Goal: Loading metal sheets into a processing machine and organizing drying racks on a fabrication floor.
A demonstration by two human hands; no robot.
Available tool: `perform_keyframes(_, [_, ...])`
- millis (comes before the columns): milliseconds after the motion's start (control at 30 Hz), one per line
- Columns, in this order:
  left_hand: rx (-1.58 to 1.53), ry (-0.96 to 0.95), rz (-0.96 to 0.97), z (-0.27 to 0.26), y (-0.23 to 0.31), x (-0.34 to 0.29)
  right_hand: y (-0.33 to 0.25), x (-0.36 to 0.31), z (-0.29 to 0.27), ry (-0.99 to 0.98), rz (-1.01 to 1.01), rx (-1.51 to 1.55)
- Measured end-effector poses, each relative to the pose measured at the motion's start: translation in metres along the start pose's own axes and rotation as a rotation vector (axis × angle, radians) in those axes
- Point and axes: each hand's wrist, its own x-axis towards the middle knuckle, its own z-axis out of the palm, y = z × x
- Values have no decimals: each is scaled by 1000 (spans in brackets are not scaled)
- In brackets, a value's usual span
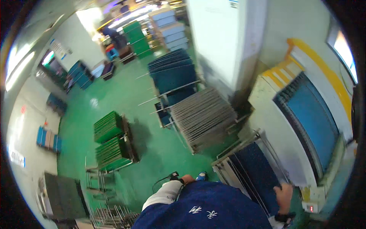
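Note:
My right hand (283, 195), a dark band at its wrist, is raised at the lower right with its fingers apart and nothing seen in them. Beside it, a metal-framed rack holds upright dark blue panels (254, 168). Whether the hand touches a panel I cannot tell. Close to my body at the lower middle is my left hand (187, 178). Its fingers are mostly hidden, and a small black device (174, 176) with a cable sits at that wrist. My dark blue top covers the bottom of the view.
A cart of grey-brown slotted panels (204, 116) stands ahead, with dark teal panels (173, 78) behind. Green racks (110, 139) rest on a trolley to the left. On the right is a white and yellow machine (267, 91) with a blue panel (312, 122). The floor (156, 164) is green.

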Motion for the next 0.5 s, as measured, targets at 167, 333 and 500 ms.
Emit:
perform_keyframes(167, [215, -95, -66, -16, 10, 7, 31, 1, -48, 251, 291, 340])
perform_keyframes(333, [-32, -22, 242, -28, -4, 6, 60, -6, -59, 864, 391, 1045])
perform_keyframes(500, [129, 158, 490, -19, -19, 8, 95, -12, -26, 763, 161, 9])
